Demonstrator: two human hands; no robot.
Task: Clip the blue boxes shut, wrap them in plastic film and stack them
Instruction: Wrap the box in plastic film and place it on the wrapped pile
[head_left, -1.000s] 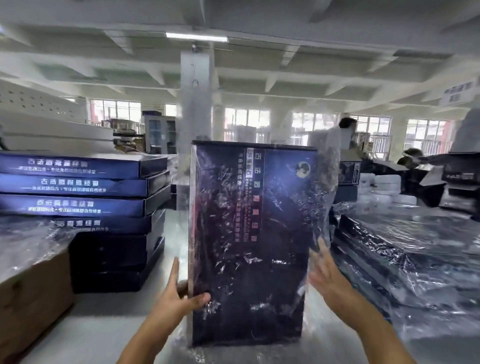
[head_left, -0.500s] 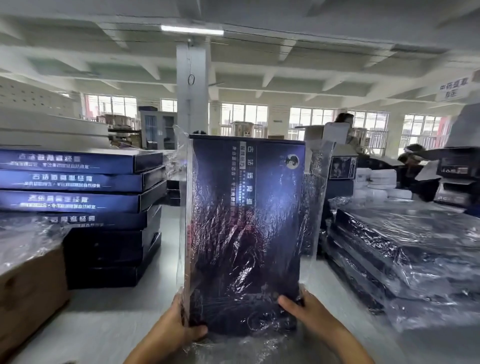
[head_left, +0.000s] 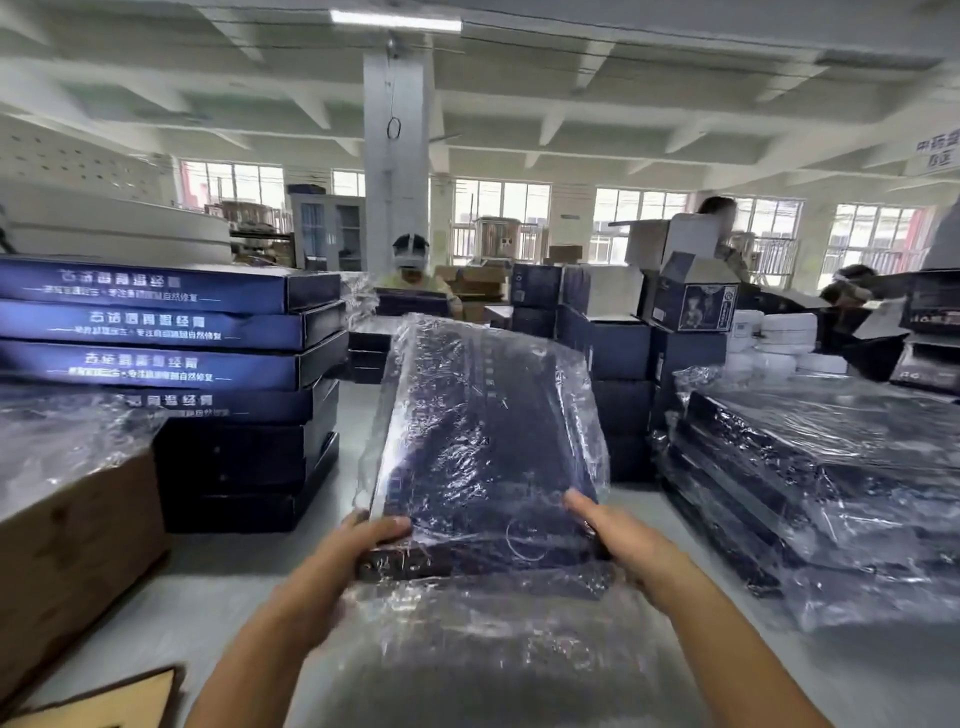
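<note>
Okay, my left hand (head_left: 358, 540) and right hand (head_left: 615, 535) clamp the film-wrapped flat dark-blue cardboard box (head_left: 483, 441) by its near corners; stiff, probably light, film looks slippery.

Film-wrapped blue box (head_left: 483, 441) tilted between left hand (head_left: 358, 551) and right hand (head_left: 618, 540)

Left hand (head_left: 363, 540): bare, no glove, no ring to be seen.
Right hand (head_left: 618, 540): bare, no glove, no ring to be seen.
Left forearm (head_left: 270, 639): uncovered to the bottom edge, no sleeve, no watch.
Right forearm (head_left: 727, 649): uncovered to the bottom edge, no sleeve, no band.
</note>
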